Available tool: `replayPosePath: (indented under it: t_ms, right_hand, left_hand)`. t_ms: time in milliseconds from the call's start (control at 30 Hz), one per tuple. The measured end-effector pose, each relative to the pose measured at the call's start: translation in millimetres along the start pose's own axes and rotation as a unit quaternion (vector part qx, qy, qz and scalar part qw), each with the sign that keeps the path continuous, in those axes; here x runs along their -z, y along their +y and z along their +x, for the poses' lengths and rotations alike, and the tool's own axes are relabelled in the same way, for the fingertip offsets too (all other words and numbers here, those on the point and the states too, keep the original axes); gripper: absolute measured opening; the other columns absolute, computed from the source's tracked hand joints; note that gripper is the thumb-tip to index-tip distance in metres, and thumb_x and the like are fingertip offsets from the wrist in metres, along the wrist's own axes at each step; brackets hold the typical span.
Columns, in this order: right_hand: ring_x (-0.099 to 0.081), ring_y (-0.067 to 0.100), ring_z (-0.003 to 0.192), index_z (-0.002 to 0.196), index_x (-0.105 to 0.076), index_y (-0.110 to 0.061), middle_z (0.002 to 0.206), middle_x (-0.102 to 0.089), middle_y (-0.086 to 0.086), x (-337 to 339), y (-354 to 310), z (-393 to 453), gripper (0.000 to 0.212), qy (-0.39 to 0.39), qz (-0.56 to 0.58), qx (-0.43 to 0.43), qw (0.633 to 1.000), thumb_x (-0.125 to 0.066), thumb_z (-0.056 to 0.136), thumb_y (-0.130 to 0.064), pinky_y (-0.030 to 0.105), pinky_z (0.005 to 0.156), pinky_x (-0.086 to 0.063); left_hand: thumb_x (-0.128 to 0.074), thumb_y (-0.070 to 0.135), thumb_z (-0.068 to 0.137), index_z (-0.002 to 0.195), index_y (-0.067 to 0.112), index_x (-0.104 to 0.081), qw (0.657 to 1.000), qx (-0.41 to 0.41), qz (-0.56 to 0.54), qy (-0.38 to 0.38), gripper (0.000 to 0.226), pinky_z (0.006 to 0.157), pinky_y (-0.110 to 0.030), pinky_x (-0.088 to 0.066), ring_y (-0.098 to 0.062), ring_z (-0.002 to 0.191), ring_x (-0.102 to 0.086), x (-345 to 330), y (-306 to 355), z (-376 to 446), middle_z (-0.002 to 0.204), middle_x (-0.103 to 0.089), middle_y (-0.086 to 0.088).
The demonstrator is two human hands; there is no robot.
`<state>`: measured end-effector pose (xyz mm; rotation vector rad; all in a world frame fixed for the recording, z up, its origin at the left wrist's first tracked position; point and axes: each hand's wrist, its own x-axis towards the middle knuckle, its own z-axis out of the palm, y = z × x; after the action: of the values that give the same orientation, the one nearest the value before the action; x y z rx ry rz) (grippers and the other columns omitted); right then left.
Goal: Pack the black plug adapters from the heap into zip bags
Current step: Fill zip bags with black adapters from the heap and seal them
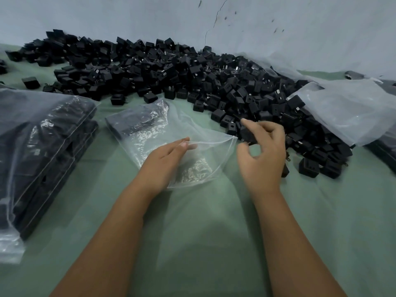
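Black plastic shows between the curled fingers of the right hand (262, 151): its grip is closed round a plug adapter (248, 136), pinched between thumb and fingertips at the near edge of the heap (192, 76). Motion blur softens the hand, so how many adapters it holds cannot be told. Just beside that grip, on its left, lies the open mouth of a clear zip bag (171, 133). The left hand (166, 160) holds this mouth, thumb on top of the upper film and fingers slipped under it, so its grip pinches the plastic edge. Deeper in the bag, beyond the left hand, a dark block of adapters already sits at the closed end.

Beyond both hands the heap of loose black adapters stretches along the pale wall (128, 16), with a few strays lying apart on the green surface (203, 232). To the right of the right hand's grip, several adapters rest close to the wrist, and farther right a large crumpled clear plastic bag (351, 108) lies partly over the heap. Well to the left of the left hand, filled bags (42, 151) packed with dark adapters lie stacked on the surface. Both bare forearms reach in from the near edge.
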<state>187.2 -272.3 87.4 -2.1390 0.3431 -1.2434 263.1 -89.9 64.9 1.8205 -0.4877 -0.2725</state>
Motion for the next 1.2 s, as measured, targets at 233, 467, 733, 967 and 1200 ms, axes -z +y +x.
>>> replayPosePath:
  t_ms: [233,467,733,967,1200]
  right_hand:
    - [-0.053,0.006,0.068,0.09,-0.056,-0.031,0.076,-0.057,-0.015,-25.0,-30.3,-31.0,0.016,-0.245,0.066,0.036,0.967,-0.05,0.075,-0.033,0.028,0.062,-0.048]
    - [-0.057,0.011,0.076,0.098,-0.066,-0.031,0.089,-0.062,-0.009,-36.3,-23.9,-30.9,0.014,-0.249,-0.095,0.04,0.963,-0.055,0.09,-0.037,0.03,0.065,-0.047]
    - [-0.06,0.01,0.087,0.077,-0.07,-0.025,0.088,-0.064,-0.012,-13.4,-19.6,-16.8,0.019,-0.365,0.092,0.003,0.926,-0.054,0.067,-0.021,0.038,0.076,-0.05]
    - [-0.061,0.004,0.088,0.087,-0.071,-0.03,0.089,-0.066,-0.016,-11.8,-20.1,-16.9,0.02,-0.39,0.04,0.041,0.919,-0.056,0.073,-0.033,0.034,0.078,-0.052]
    - [-0.06,0.019,0.084,0.099,-0.064,-0.024,0.092,-0.065,-0.007,-24.5,-26.4,-26.2,0.017,-0.307,-0.156,0.165,0.924,-0.063,0.084,-0.033,0.032,0.065,-0.048]
  left_hand:
    - [-0.045,0.035,0.097,0.11,0.019,-0.074,0.994,0.023,-0.105,-0.004,0.035,0.095,-0.033,-0.053,-0.009,0.112,-0.064,-1.2,2.0,5.3,0.124,-0.067,-0.001]
    - [-0.044,0.037,0.094,0.107,0.022,-0.075,0.988,0.036,-0.148,-0.005,0.038,0.092,-0.033,-0.05,-0.016,0.112,-0.065,-1.6,-2.8,6.4,0.117,-0.071,-0.001]
    - [-0.042,0.023,0.102,0.101,0.025,-0.076,0.987,-0.019,-0.117,0.105,0.034,0.086,-0.005,-0.04,0.005,0.112,-0.058,-4.5,7.9,5.7,0.117,-0.07,0.009]
    - [-0.037,0.014,0.103,0.111,0.006,-0.072,0.983,-0.046,-0.119,0.13,0.036,0.077,0.003,-0.037,0.014,0.103,-0.058,-7.7,10.7,2.2,0.114,-0.069,0.008]
    - [-0.038,0.013,0.103,0.107,0.007,-0.073,0.979,-0.065,-0.127,0.143,0.035,0.093,-0.012,-0.045,-0.004,0.109,-0.063,-4.3,6.7,4.7,0.111,-0.073,-0.001]
